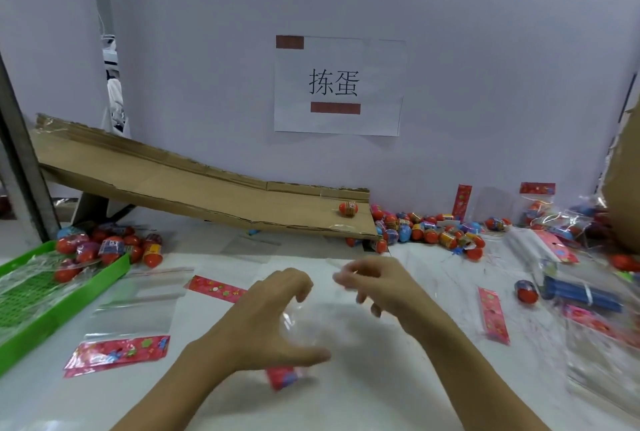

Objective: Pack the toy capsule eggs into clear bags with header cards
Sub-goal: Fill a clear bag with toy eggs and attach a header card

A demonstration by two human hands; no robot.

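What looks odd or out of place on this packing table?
One red capsule egg sits alone at the low end of the cardboard ramp, apart from the egg pile spilled below it. Another egg lies by itself at the right. The cardboard at the right edge looks torn.

The table is white. At its left edge lies a bright green tray with a fine grid pattern. The eggs heaped beyond the tray are mostly red, a few blue or purple, banded with multicoloured printed labels. The sloping cardboard ramp is plain brown and carries one red egg with a yellow band. The header cards are red, printed with small blue, green and yellow figures, and the bags are clear. The wall sign is white with black characters and two brown-red bars.
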